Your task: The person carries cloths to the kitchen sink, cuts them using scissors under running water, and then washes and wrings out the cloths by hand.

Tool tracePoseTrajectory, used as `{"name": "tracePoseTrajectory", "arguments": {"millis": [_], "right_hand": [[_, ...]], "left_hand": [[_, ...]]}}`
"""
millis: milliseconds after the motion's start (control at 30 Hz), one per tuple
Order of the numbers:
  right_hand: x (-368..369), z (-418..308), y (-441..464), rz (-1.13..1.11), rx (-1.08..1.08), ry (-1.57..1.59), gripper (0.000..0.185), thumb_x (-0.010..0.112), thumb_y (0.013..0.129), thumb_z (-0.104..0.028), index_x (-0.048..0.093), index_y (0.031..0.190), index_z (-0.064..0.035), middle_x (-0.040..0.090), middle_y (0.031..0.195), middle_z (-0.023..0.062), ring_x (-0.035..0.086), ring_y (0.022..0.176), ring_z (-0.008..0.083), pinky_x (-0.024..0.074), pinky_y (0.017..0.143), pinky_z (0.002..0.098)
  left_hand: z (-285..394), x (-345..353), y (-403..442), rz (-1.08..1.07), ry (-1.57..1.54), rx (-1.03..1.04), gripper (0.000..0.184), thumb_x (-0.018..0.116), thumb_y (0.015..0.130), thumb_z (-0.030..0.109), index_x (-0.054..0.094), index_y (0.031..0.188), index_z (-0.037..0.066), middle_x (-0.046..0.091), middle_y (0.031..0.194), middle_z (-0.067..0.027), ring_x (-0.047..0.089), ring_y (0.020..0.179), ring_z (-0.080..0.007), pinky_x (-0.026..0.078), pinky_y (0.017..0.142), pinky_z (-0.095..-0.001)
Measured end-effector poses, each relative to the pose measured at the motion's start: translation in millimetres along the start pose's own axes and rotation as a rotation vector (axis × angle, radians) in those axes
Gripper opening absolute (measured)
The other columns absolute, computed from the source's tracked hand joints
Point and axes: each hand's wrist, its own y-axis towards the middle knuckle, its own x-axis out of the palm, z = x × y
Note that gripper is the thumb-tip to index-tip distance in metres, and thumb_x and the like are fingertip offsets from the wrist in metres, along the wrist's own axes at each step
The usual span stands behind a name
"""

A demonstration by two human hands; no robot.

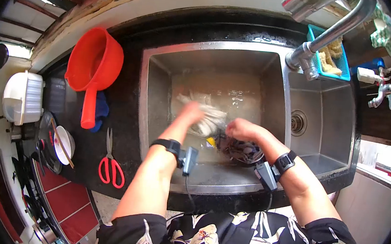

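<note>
Both hands are over the large sink basin (274, 97), which holds cloudy water. My left hand (190, 114), blurred by motion, is at a whitish, stringy bundle (212, 119); its fingers cannot be made out. My right hand (241, 128) is closed just above a dark, mottled heap (242, 151), and what it holds, if anything, is too small to name. A small yellow piece (211, 142) lies between the bundle and the heap.
Left of the sink are a red dipper (90, 106), red-handled scissors (112, 161) and a white bowl (63, 145) with chopsticks. A faucet (302, 57) stands between the basins, beside a blue basket (346, 73). The smaller basin (322, 121) is at the right.
</note>
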Motion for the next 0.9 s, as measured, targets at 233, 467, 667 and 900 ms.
{"name": "tracePoseTrajectory", "arguments": {"millis": [233, 467, 667, 900], "right_hand": [[-19.8, -3.6, -1.9, 0.565, 0.363, 1.015, 0.017, 0.043, 0.080, -0.012, 0.052, 0.093, -0.0047, 0.055, 0.072, 0.0042, 0.051, 0.063, 0.0127, 0.0416, 0.054, 0.0270], [-20.8, 9.7, -5.3, 0.662, 0.419, 1.023, 0.022, 0.047, 0.079, -0.014, 0.050, 0.099, -0.0046, 0.055, 0.083, 0.0061, 0.052, 0.067, 0.0154, 0.0418, 0.053, 0.0291], [-11.2, 5.6, 12.8, 0.569, 0.464, 1.340, 0.040, 0.048, 0.082, -0.025, 0.037, 0.116, -0.0073, 0.051, 0.100, 0.0098, 0.054, 0.089, 0.0248, 0.0460, 0.072, 0.0442], [6.3, 55.3, 45.7, -0.020, -0.172, 1.843, 0.049, 0.039, 0.083, -0.050, 0.055, 0.084, -0.0038, 0.059, 0.082, 0.0120, 0.059, 0.068, 0.0232, 0.0492, 0.061, 0.0356]], "left_hand": [[52.8, 33.9, -1.3, 0.307, -0.078, 0.090, 0.029, 0.053, 0.066, 0.010, 0.050, 0.094, 0.005, 0.054, 0.100, -0.0223, 0.052, 0.097, -0.0314, 0.041, 0.078, -0.0366], [-24.9, -21.6, 19.5, 0.536, -0.035, -0.023, 0.053, 0.057, 0.069, 0.014, 0.038, 0.119, 0.013, 0.055, 0.101, -0.0175, 0.050, 0.101, -0.0310, 0.041, 0.083, -0.0400], [23.3, 8.9, -9.9, 0.132, -0.192, 0.201, 0.044, 0.065, 0.067, 0.028, 0.054, 0.105, 0.009, 0.052, 0.109, -0.0159, 0.050, 0.101, -0.0290, 0.040, 0.084, -0.0365], [90.1, 7.1, -78.0, 0.125, -0.661, 0.919, 0.017, 0.055, 0.079, 0.017, 0.056, 0.091, 0.005, 0.053, 0.079, -0.0034, 0.049, 0.080, -0.0166, 0.040, 0.074, -0.0291]]}}
